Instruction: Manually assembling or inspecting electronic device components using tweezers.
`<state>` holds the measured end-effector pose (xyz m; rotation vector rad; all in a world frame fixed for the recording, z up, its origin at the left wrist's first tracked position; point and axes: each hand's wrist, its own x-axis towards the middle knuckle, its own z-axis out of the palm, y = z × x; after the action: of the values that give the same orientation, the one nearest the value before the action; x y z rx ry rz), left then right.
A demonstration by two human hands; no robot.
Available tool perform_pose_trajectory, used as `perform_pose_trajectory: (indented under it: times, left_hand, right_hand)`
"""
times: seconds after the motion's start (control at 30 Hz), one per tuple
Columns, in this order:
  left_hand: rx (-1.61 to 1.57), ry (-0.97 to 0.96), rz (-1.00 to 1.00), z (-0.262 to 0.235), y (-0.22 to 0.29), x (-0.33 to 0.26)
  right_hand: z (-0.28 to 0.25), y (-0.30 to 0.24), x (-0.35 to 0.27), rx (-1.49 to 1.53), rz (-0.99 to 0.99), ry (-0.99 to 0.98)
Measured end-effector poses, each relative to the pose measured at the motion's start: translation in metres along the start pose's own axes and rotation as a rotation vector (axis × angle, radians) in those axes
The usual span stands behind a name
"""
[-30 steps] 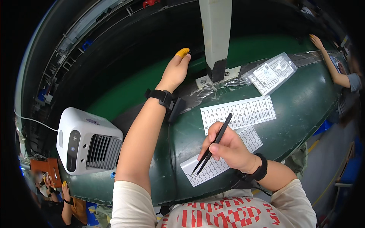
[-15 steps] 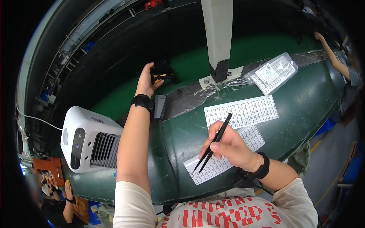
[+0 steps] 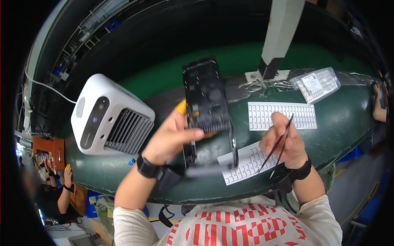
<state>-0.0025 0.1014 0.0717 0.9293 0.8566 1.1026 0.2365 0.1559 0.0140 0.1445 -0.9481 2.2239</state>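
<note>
My left hand (image 3: 168, 141) is closed round the lower part of a black phone-shaped plastic frame (image 3: 205, 92), thumb across its front. The frame stands tilted above the table, with an open window at its near end; motion blurs its lower edge. Something yellow, seemingly a finger cover, shows on one left finger. In my right hand (image 3: 289, 143) is a pair of black tweezers (image 3: 269, 156), pinched with its tips pointing down and left. Those tips hang over the lower white sheet of small outlined labels (image 3: 242, 167). Another such label sheet (image 3: 283, 112) lies just beyond.
A white air cooler (image 3: 113, 119) stands on the green table (image 3: 193, 190) at left. Behind the sheets rise a pale post (image 3: 283, 35) and a bagged label pack (image 3: 319, 85). Other people's hands show at far left (image 3: 67, 176) and far right (image 3: 377, 104).
My left hand has come back from beyond the table's far edge, bringing the black frame close in front of me. My right hand with the tweezers has shifted slightly right. The whole view has turned.
</note>
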Motion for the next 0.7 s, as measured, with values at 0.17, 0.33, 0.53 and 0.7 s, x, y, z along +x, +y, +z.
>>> perform_pose_trajectory:
  times: [0.17,0.33,0.53,0.7]
  left_hand:
    - [0.053,-0.032,0.075,0.0,-0.048,-0.042]
    - [-0.193,-0.154,0.077,-0.003,-0.062,-0.049]
    - [-0.326,-0.062,0.066,-0.005,-0.074,-0.051]
    - [-0.303,-0.04,0.136,-0.002,-0.08,-0.056]
  right_hand:
    - [0.013,-0.005,0.011,-0.079,0.008,0.094]
    - [0.041,0.01,0.036,-0.425,0.061,0.184]
    - [0.04,0.04,0.045,-0.559,0.045,0.327]
    - [0.043,0.048,0.036,-0.747,-0.003,0.48]
